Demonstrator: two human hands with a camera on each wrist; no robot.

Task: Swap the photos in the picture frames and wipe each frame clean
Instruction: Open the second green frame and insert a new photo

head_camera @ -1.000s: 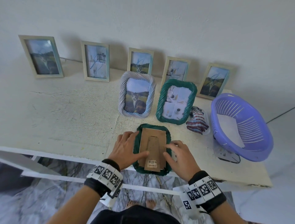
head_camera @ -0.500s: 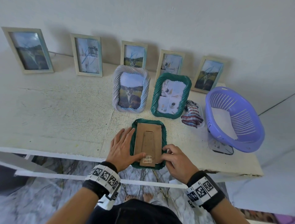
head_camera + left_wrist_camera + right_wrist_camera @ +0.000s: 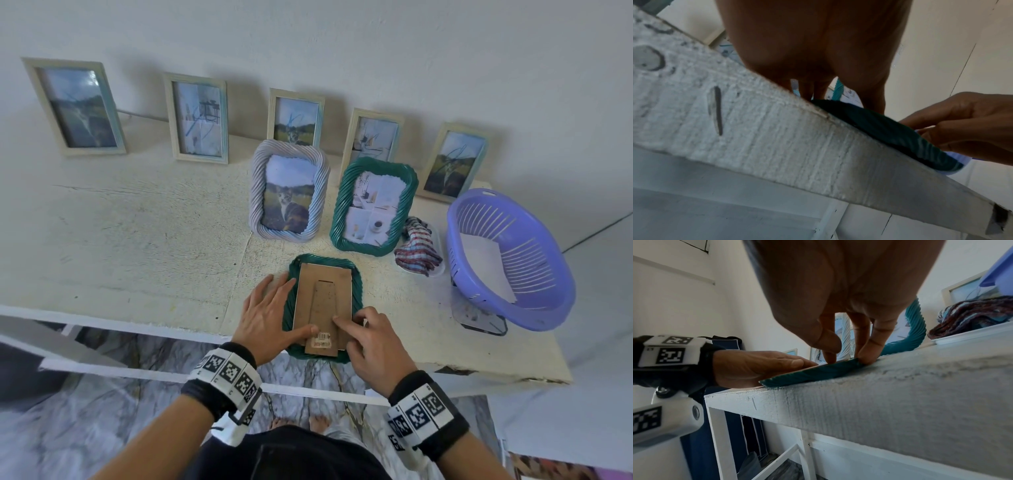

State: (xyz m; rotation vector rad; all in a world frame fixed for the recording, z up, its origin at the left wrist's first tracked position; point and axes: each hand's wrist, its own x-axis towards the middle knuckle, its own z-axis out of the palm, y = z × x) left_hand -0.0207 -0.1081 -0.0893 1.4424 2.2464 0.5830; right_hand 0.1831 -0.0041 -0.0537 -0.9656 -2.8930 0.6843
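Observation:
A green twisted-rim frame [image 3: 322, 308] lies face down at the table's front edge, its brown cardboard back and stand facing up. My left hand [image 3: 270, 308] lies flat on the frame's left rim, fingers straight and thumb pressing the lower back. My right hand [image 3: 363, 329] has curled fingers: the index tip touches the back's lower right part and the other fingertips hold the right rim. The right wrist view shows the right hand [image 3: 849, 345] gripping that edge of the green frame [image 3: 813, 373], with the left hand [image 3: 756, 365] flat beside it.
Behind stand a lilac frame [image 3: 289, 192] with a cat photo and a second green frame [image 3: 373, 205] with a collage. A striped cloth [image 3: 416, 251] lies on a white tray beside a purple basket [image 3: 510, 260]. Several pale frames [image 3: 198, 118] lean on the wall.
My right hand has drawn its spread fingers in and now sets its index tip on the cardboard back. The left hand and the frame have stayed put.

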